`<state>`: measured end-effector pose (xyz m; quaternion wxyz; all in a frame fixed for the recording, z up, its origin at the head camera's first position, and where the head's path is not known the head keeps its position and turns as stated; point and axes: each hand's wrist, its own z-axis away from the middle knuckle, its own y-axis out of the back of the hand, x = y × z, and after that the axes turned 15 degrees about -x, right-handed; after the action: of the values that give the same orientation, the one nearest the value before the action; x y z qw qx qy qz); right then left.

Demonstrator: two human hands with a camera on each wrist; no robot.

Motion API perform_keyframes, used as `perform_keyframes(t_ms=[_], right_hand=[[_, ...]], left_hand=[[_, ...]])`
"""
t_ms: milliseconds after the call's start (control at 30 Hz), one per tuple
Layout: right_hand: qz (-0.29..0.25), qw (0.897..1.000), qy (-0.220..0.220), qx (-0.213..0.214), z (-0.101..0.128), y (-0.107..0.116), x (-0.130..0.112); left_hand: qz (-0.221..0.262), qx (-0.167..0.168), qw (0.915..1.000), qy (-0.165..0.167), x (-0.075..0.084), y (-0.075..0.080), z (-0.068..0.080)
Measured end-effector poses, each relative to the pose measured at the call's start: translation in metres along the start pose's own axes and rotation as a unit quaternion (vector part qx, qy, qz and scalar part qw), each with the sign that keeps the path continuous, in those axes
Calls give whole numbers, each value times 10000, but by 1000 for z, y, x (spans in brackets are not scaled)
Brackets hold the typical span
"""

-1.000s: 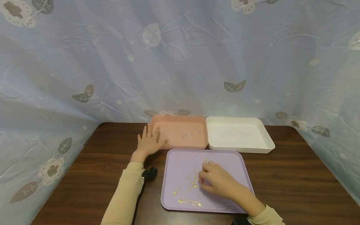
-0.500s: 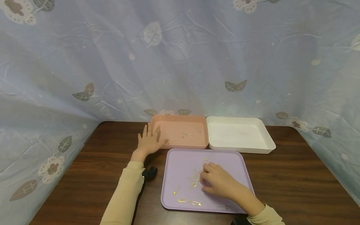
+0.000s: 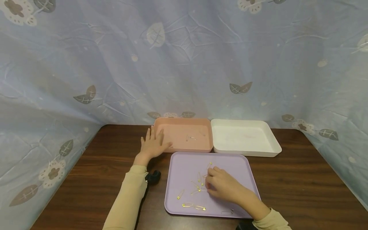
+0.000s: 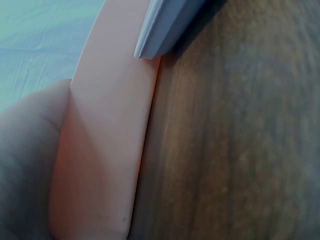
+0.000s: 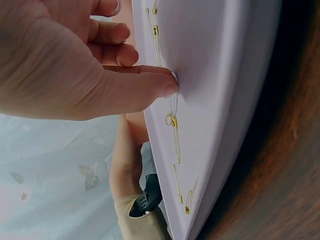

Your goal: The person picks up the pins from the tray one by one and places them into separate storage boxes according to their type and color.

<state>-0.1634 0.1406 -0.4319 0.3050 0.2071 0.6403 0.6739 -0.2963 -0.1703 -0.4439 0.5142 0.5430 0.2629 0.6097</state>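
Observation:
My left hand (image 3: 151, 145) rests over the left end of the pink tray (image 3: 169, 134), fingers spread. In the left wrist view, that hand (image 4: 30, 150) touches the pink tray's rim beside its outer wall (image 4: 107, 145). My right hand (image 3: 222, 185) is low over the lilac tray (image 3: 230, 163). Its thumb and index finger pinch one end of a silver safety pin (image 5: 174, 102) at the tray's surface, as the right wrist view shows. Several gold safety pins (image 3: 187, 205) lie scattered to the left of this hand, one (image 5: 176, 140) close to the silver pin.
A white tray (image 3: 244, 137) stands right of the pink one, behind the lilac tray. A few small safety pins (image 3: 192, 138) lie in the pink tray. Near the lilac tray's front edge is a dark silver pin (image 3: 231, 211). The table (image 3: 299, 179) is dark wood, with a patterned curtain (image 3: 187, 64) behind.
My right fingers have shifted slightly right and settled on the silver safety pin, and the gold pins beside them show more. The left hand has stayed in place.

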Motion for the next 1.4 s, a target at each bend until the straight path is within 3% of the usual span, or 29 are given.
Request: perform_keyframes(t_ms=[700, 1067, 1400], right_hand=[[357, 9990, 148, 214, -3, 0, 0], [423, 9951, 281, 844, -3, 9, 13], [279, 9930, 214, 1127, 3, 17, 25]], left_hand=[[-21, 38, 10000, -22, 0, -1, 0], [-48, 54, 10000, -36, -2, -1, 0], [11, 26, 10000, -54, 2, 0, 4]])
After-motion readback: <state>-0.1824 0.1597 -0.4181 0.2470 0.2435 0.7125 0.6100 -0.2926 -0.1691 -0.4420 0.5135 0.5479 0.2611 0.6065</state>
